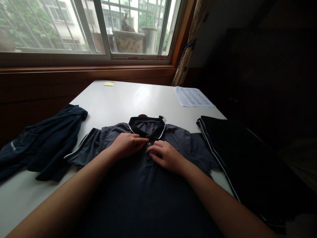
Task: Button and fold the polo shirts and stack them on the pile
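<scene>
A dark grey-blue polo shirt [148, 191] lies face up on a white table [128, 102], its black collar with white edging towards the window. At the placket, just below the collar, my left hand [126, 144] is closed with its fingertips on the fabric. My right hand [168, 156] has curled fingers at the opposite side of the placket, a little lower. A small pale button [148, 143] shows between the two hands. The exact grip of the fingertips is partly hidden.
Dark clothing [54, 138] lies crumpled at the left. Black fabric with white piping [237, 148] lies at the right, against the shirt's sleeve. Printed papers [194, 97] and a yellow sticky note [109, 84] are at the far side, below a barred window [133, 29].
</scene>
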### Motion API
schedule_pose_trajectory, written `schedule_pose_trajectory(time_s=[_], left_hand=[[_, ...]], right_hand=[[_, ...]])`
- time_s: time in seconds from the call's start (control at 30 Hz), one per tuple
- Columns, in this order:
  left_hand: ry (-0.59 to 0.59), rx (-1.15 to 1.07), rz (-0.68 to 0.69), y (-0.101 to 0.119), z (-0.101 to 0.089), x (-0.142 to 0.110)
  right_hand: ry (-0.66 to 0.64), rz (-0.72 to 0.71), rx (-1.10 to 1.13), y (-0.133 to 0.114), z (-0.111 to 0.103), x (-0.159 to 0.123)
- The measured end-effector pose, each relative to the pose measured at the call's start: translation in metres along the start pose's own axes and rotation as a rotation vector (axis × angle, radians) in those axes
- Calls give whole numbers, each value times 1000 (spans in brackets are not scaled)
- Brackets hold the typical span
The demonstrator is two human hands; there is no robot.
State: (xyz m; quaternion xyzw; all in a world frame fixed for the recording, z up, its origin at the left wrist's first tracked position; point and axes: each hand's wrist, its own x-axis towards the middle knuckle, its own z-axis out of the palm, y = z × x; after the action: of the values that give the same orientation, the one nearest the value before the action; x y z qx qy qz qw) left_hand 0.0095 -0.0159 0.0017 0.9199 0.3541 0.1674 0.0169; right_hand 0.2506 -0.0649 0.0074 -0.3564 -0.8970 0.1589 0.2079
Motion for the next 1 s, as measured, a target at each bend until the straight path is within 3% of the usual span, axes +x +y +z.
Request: schedule_pose_trajectory(time_s=[1.0], left_hand=[[7,-14,4,-3,3,-2]], right_hand=[[45,8,63,2,0,0]])
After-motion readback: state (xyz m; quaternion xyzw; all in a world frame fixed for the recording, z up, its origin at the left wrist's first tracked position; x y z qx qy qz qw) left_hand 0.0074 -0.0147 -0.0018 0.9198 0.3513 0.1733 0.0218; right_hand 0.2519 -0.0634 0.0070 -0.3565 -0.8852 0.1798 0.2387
